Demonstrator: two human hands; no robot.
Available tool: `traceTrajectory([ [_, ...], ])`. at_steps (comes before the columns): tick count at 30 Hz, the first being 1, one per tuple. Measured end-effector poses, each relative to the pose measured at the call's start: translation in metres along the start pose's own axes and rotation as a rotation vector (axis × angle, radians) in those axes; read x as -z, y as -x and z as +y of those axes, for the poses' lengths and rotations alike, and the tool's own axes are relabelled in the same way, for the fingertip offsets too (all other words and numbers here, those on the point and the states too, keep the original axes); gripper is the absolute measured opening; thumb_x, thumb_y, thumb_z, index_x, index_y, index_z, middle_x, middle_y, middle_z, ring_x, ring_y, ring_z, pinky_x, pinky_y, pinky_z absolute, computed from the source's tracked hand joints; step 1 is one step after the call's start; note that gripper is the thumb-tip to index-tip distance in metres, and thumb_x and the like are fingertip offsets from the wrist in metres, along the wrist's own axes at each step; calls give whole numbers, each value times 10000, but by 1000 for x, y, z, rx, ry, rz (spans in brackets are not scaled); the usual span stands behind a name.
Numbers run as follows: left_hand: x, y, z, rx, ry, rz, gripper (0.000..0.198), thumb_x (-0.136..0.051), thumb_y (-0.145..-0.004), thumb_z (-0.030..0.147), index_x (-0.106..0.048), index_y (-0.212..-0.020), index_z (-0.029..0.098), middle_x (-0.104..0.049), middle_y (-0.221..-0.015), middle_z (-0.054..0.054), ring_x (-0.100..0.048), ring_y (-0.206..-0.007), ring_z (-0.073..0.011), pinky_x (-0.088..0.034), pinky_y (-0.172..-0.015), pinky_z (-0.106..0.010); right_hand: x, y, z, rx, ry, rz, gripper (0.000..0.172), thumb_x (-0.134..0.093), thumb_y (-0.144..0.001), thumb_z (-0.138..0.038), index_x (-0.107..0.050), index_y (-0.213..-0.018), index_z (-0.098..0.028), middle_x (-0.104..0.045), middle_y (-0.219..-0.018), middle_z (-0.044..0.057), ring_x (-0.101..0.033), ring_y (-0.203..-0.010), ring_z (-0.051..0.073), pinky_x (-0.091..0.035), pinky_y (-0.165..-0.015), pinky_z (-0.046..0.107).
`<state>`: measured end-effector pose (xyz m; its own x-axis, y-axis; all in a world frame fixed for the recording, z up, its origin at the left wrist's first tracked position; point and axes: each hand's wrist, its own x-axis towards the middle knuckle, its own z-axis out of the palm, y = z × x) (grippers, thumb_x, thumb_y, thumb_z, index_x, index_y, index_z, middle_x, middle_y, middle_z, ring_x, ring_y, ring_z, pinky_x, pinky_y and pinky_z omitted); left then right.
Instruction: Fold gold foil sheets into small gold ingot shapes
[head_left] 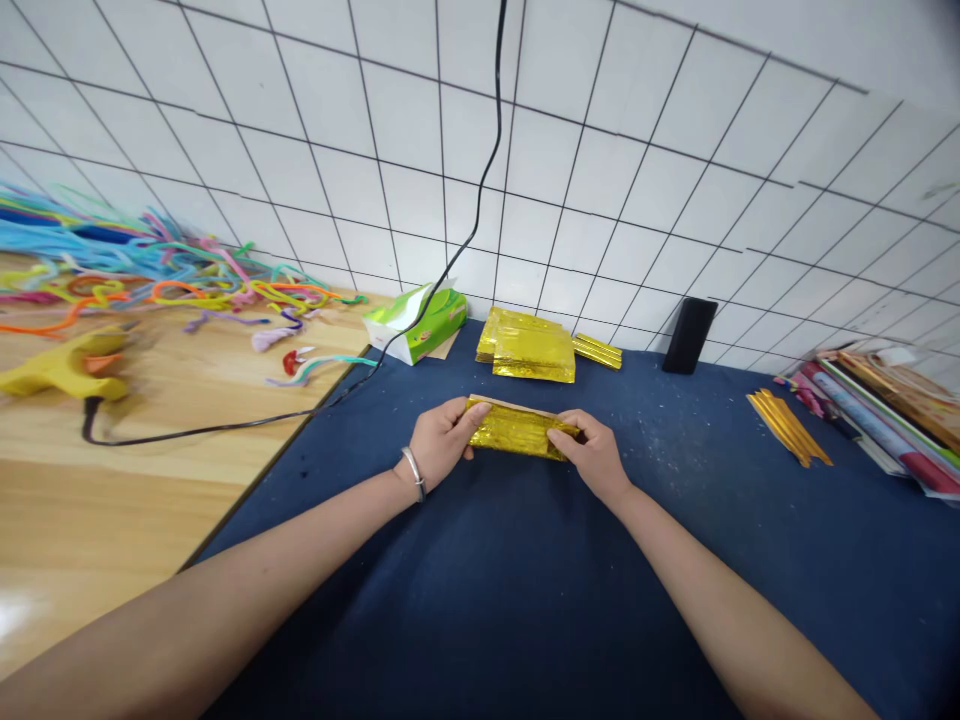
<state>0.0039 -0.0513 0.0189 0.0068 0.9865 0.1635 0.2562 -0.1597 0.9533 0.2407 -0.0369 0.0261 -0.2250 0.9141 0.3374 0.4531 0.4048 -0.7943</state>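
Note:
Between my two hands is a folded sheet of shiny gold foil paper (514, 430), held just above the dark blue tabletop (495, 580). My left hand (444, 437), with a silver bangle at its wrist, pinches the left end, thumb on top. At the other end, my right hand (591, 450) is closed on the right edge with its thumb over the front. A pale strip shows along the sheet's far edge. Just beyond lies a stack of gold foil sheets (529, 347), with a narrow folded gold strip (598, 351) to its right.
A green tissue box (416, 322) stands by the tiled wall. Its neighbour is a black cord (390, 345) running to a yellow glue gun (67, 365) on the wooden table. Colourful pipe cleaners (187, 280) lie left; a black phone (688, 335), gold strips (789, 428) and books (885, 420) right.

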Motion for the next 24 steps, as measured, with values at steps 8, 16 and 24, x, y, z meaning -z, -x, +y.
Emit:
traceTrajectory([
  [8,1,-1,4,-117,1,3,295,-538,-820,473,-562,-804,179,-528,-672,25,-491,-592,-96,-397,-522,-196,2,2,-2,13,12,2,164,-558,-799,-343,-568,-711,-206,-569,-772,0,-521,-708,141,-403,-671,258],
  [16,0,-1,0,-88,68,-42,289,-517,-840,460,-548,-876,175,-504,-685,22,-429,-560,-84,-356,-516,-192,3,1,2,4,-10,-10,141,-536,-813,-314,-565,-746,-193,-555,-798,-4,-503,-726,129,-389,-683,247],
  [24,1,-1,3,-97,2,-45,291,-457,-873,447,-534,-816,172,-425,-606,42,-392,-523,-81,-327,-486,-191,2,1,0,9,12,9,135,-539,-802,-313,-568,-755,-190,-570,-808,0,-514,-742,133,-398,-710,257],
])
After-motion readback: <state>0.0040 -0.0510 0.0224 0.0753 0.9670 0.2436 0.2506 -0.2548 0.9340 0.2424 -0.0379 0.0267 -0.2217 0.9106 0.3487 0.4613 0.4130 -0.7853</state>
